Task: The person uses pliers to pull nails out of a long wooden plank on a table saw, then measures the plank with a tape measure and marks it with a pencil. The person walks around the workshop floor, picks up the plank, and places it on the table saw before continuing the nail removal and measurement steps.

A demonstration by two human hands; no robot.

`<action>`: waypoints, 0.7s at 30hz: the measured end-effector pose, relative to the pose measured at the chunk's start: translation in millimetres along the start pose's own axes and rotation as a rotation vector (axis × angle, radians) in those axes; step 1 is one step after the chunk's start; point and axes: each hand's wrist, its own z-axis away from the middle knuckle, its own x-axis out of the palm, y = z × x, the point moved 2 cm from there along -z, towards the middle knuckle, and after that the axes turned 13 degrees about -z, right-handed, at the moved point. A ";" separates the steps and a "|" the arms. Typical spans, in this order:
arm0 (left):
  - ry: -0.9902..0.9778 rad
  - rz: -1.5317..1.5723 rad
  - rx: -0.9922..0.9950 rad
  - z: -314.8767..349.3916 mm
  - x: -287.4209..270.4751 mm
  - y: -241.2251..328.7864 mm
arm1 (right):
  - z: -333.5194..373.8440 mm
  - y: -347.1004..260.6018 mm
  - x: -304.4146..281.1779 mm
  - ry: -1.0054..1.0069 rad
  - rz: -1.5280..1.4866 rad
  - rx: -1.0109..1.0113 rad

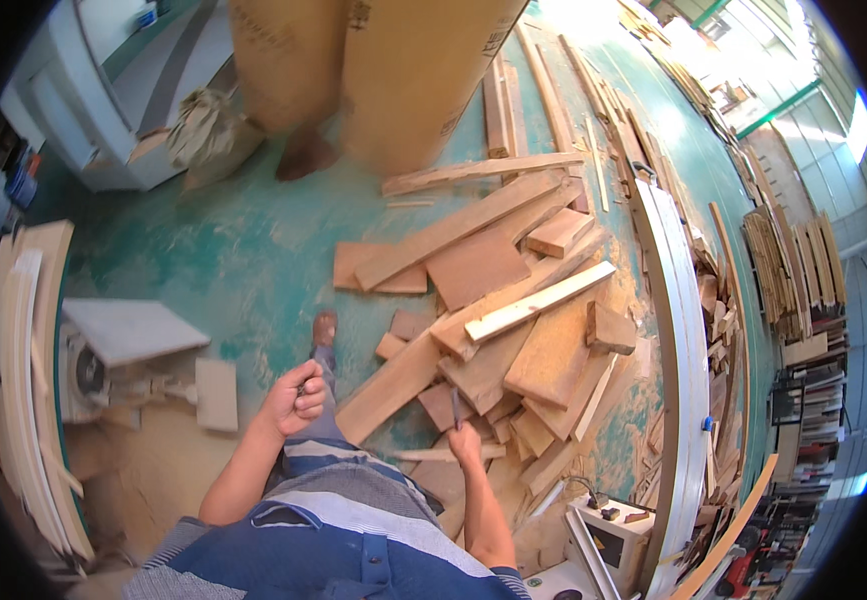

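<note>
My left hand is raised in front of my body with its fingers curled closed. A small dark bit shows between the fingers, too little to name. Lower and to the right, my right hand is wrapped round a thin dark rod-like tool that points away from me. Beyond that hand lies a loose heap of brown boards and offcuts. On it rest a pale narrow board, a wide brown plank and a short block.
A long metal beam runs along the heap's right side. Tall cardboard rolls stand ahead. At left are upright boards and a machine with a grey plate. A white box stands near right. Timber stacks line the far right.
</note>
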 end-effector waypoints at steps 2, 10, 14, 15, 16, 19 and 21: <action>0.051 -0.015 -0.001 -37.0 -4.1 53.7 | -1.1 -3.8 13.7 -0.021 0.140 -0.018; 0.239 -0.400 0.109 -155.7 33.3 262.9 | 63.9 -31.7 51.8 -0.209 -0.143 0.621; 0.255 -0.572 0.128 -232.1 39.8 313.5 | 54.4 -52.9 97.5 -0.147 -0.318 0.702; 0.273 -0.567 0.079 -253.0 36.7 315.6 | 47.8 -61.7 103.5 -0.144 -0.339 0.720; 0.280 -0.562 0.043 -273.5 33.9 316.0 | 41.8 -71.9 104.3 -0.139 -0.355 0.730; 0.345 -0.557 -0.144 -331.8 30.6 304.3 | 18.5 -113.1 88.4 -0.134 -0.403 0.737; 0.358 -0.576 -0.297 -364.8 39.4 290.8 | -3.3 -141.9 69.2 -0.138 -0.419 0.737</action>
